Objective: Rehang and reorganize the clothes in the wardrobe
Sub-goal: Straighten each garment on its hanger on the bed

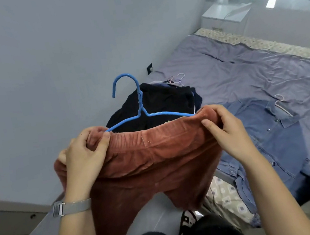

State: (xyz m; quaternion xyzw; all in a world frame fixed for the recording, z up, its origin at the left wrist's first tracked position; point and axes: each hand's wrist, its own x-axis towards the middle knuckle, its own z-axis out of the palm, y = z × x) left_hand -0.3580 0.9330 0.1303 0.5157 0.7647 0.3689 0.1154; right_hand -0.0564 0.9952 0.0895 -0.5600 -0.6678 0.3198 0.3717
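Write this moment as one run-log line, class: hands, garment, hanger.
left hand: grips trousers' waistband | right hand: grips waistband | rust-red trousers: waistband stretched over hanger ends | blue hanger: hook up, unhung

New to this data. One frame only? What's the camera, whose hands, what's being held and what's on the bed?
There is no robot here: a person works with bare hands, and the single picture comes from a wide-angle camera on their head, looking forward and down.

The left hand, with a grey watch strap at the wrist, and the right hand each pinch one end of the waistband of rust-red corduroy trousers. A blue wire hanger sits inside the waistband with its hook sticking up.

Behind lies a bed with a purple sheet. On it: a dark heap of clothes, a blue denim shirt with a pale hanger in its collar, and more pale hangers behind the heap.
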